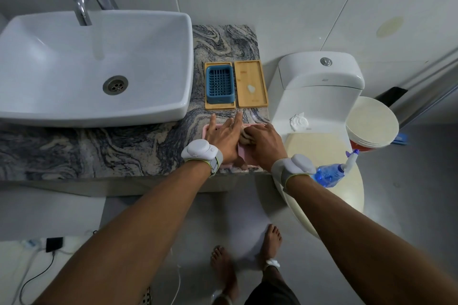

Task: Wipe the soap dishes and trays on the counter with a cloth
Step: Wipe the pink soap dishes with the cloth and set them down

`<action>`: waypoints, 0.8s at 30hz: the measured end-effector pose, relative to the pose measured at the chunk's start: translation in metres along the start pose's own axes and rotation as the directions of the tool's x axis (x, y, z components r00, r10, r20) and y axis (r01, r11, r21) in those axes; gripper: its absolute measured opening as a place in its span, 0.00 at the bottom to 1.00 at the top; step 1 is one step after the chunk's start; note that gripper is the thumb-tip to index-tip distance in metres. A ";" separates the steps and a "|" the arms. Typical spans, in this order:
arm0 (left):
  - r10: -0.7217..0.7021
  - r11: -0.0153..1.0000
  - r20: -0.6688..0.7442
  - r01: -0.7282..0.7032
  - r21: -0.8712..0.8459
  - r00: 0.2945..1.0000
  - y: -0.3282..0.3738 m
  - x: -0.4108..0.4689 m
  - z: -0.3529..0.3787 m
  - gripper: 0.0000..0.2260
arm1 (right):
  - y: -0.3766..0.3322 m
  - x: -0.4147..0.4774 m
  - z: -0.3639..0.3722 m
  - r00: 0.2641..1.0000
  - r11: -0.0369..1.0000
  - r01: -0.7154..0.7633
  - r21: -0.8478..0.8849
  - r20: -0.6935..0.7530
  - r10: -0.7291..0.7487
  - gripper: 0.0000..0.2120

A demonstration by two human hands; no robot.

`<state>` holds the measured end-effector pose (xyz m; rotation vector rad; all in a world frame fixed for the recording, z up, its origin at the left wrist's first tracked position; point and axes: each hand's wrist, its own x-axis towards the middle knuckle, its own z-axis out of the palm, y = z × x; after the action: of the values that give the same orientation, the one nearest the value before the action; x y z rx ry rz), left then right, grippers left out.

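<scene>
1. Two hands on one item: my left hand (223, 135) lies flat on the pink soap dish (245, 157) with fingers straight and spread, pressing, not gripping. My right hand (264, 146) is curled round the cloth (245, 138), bunched against the dish.
2. The dish sits at the front edge of the counter (124, 148), right of the sink (74, 57).
3. Risk – a wipe stroke pulled toward me could slide the dish off the edge. A flat palm only gives friction, and a wet dish on polished stone would have little of it.
4. Risk – the spray bottle (329, 174) lies on the toilet lid (317, 148), just beside my right wrist. A wide stroke could knock it to the floor.
5. Not yet done, by my read: the blue soap dish (219, 84) in its bamboo tray (220, 106), and the second bamboo tray (250, 74), which has a white smear (251, 88). A loaded cloth could spread the smear instead of lifting it.
</scene>
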<state>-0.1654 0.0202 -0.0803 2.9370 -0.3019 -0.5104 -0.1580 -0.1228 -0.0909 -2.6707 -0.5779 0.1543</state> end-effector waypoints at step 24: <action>0.003 0.998 -0.009 -0.003 0.061 1.000 0.000 0.002 0.004 0.64 | 0.003 0.007 -0.019 0.985 0.996 0.046 -0.076 0.169 -0.033 0.13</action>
<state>-0.1646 0.0195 -0.0846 2.9966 -0.3266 -0.4953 -0.1472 -0.1294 -0.0747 -2.7382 -0.7028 0.3546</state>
